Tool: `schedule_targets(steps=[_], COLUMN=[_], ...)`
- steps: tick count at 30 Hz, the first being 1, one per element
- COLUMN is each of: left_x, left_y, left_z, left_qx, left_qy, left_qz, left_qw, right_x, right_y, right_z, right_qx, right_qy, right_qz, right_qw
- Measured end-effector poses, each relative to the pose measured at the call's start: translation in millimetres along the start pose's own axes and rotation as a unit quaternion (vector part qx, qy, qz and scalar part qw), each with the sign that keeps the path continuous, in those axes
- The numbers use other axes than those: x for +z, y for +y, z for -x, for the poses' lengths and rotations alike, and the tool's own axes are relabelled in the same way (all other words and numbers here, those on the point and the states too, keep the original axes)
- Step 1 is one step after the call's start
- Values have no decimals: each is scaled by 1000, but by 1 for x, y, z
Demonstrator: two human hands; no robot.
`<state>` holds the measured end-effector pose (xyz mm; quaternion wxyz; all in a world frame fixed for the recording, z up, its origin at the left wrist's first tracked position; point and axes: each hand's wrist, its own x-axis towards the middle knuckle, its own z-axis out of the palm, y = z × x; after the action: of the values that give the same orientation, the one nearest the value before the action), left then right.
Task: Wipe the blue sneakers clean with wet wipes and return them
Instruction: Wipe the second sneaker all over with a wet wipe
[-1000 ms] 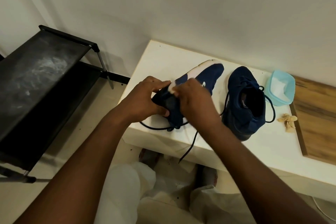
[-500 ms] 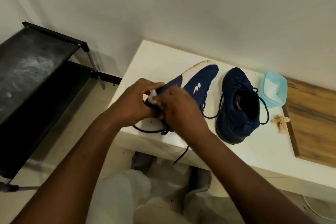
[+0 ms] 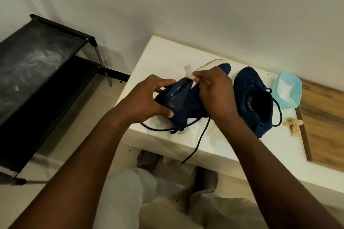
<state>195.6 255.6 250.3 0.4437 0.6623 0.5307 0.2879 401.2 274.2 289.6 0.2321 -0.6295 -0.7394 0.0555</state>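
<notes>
step: wiping sole rim of held sneaker (image 3: 183, 104), tilted on its side over white table (image 3: 163, 55); can't tell if it touches the table
left hand (image 3: 147, 98): curled round heel, bracing it
right hand (image 3: 216, 95): pinches wet wipe (image 3: 189, 74) against rim
other sneaker (image 3: 255, 98): upright on table, beside blue wipes tub (image 3: 287, 93)
do well: hold heel firm, stroke one way along rim, refold wipe to a clean face, mind dangling lace (image 3: 197, 143)
return spot: probably black shoe rack (image 3: 37, 65)
</notes>
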Motion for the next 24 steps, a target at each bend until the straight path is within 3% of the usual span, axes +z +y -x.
schedule_targets(steps=[1,4,6,11,13,16,21,24], left_x=[0,0,0,0,1,1,0,0], left_y=[0,0,0,0,0,2,3,2], left_z=[0,-1,-2,-1,-1,-2,-3,-2], left_qx=[-3,-7,-5,-7,-7,-11,-12,-9], left_qy=[-1,2,5,0,1,0,2,2], left_qz=[1,4,7,6,13,12,-3,-6], left_qw=[1000,1000,1000,1000,1000,1000,1000,1000], right_x=[2,18,13,7,16,11,3,23], right_y=[-3,-37,-39,-3,-17,-30,5,-24], right_z=[9,47,42,10,31,45,-4,29], right_qx=[2,-123,-161,-21,-86,-143,-14,-111], right_qy=[-5,-122,-167,-29,-90,-162,-25,-75], right_qz=[-1,34,37,-5,32,-21,-1,35], right_qw=[1000,984,972,999,992,976,1000,990])
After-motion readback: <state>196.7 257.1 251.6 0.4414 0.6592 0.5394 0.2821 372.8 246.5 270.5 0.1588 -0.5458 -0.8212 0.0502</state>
